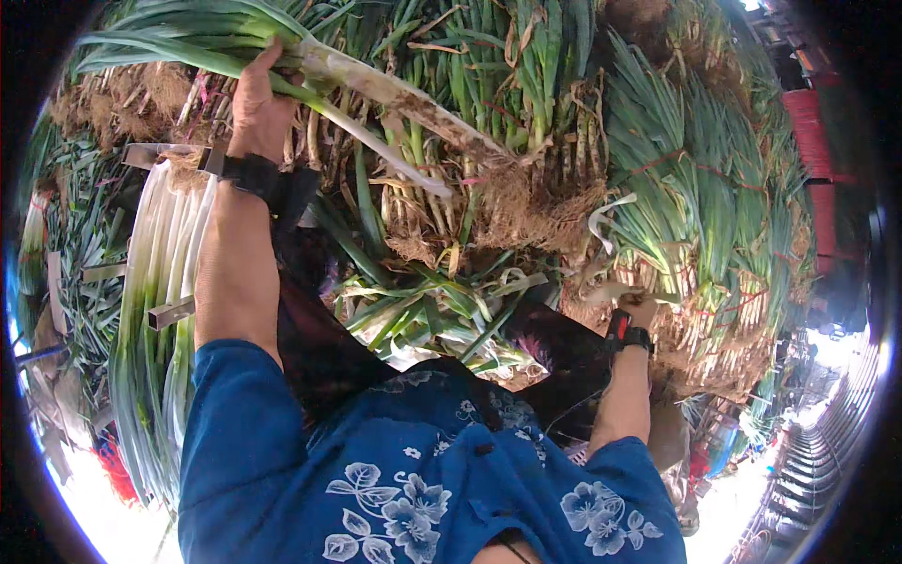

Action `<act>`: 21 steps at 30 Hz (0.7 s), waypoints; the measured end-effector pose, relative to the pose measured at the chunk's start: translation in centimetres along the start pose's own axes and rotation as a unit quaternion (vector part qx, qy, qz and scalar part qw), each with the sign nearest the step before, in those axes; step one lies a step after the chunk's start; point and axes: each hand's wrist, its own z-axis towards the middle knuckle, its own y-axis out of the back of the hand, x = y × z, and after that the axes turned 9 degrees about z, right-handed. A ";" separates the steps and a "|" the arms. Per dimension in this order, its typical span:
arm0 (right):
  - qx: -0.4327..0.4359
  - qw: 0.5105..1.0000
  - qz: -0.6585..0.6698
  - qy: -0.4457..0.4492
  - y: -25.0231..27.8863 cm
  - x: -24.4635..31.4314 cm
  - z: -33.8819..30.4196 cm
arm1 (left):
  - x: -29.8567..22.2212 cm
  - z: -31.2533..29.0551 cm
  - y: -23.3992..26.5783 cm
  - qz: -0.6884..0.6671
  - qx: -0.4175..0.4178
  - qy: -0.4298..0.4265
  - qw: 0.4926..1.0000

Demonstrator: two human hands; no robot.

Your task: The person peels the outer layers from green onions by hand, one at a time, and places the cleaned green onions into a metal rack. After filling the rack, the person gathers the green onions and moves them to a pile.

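My left hand (263,103), raised at the upper left, is closed around the green part of a few long green onions (366,80). Their white stems slant down to the right. One is brown and dirty with roots at its end; another (395,169) looks clean and white. Lower on the right, my right hand (639,305) has its fingers closed on a pale, limp strip of peeled leaf (611,289). Left of my left forearm, white-stemmed green onions (155,244) lie together at a metal rack (174,312), leaves hanging down.
Tied bundles of unpeeled green onions with brown roots (536,216) are heaped ahead of me. More bundles (695,216) pile up on the right. Loose leaves and peelings (432,315) lie between my knees. At the far left is a heap of green leaves (85,235).
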 end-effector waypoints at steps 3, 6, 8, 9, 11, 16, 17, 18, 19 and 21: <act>0.169 0.717 -0.641 0.216 -6.7 -1.4 -1.6 | 0.4 -1.1 -0.4 0.003 0.014 0.023 1.000; 0.201 0.898 -0.388 -0.053 -22.1 -3.2 -8.7 | 2.8 -2.0 -0.5 0.046 0.051 0.036 0.997; 0.360 0.670 -0.506 0.406 -25.9 -4.0 -9.4 | 4.0 -3.3 -3.1 0.048 0.094 0.074 0.992; 0.391 0.581 -0.509 0.500 -27.8 -4.5 -9.8 | 4.1 -5.1 -5.1 0.068 0.104 0.057 0.991; 0.452 0.806 -0.332 0.187 -35.1 -5.0 -14.3 | 4.5 -5.7 -5.2 0.076 0.132 0.096 0.984; 0.428 0.877 -0.204 0.077 -43.0 -7.3 -17.6 | 5.8 -6.4 -6.4 0.050 0.197 0.071 0.977; 0.443 0.880 -0.162 0.056 -43.0 -7.3 -16.9 | 5.6 -6.4 -6.8 0.058 0.217 0.070 0.972; 0.457 0.881 -0.120 0.035 -43.1 -7.2 -16.4 | 6.0 -6.0 -6.6 0.095 0.231 0.076 0.965; 0.461 0.878 -0.121 0.038 -43.2 -7.1 -16.4 | 5.8 -6.0 -6.6 0.093 0.230 0.071 0.966; 0.459 0.877 -0.135 0.031 -43.0 -6.8 -16.8 | 5.5 -6.5 -6.5 0.078 0.245 0.086 0.963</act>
